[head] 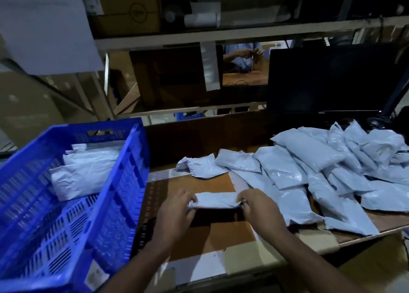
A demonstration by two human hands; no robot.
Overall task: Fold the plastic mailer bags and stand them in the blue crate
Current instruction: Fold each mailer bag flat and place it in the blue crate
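Inside, blue crate (pixel 124 182) holds folded mailers (pixel 84 173) — upright.

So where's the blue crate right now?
In the head view the blue crate sits at the left, beside the left hand, with a few folded mailer bags standing at its far end.

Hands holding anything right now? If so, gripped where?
Yes: one folded mailer bag, pinched at its two short ends, left hand on the left end, right hand on the right.
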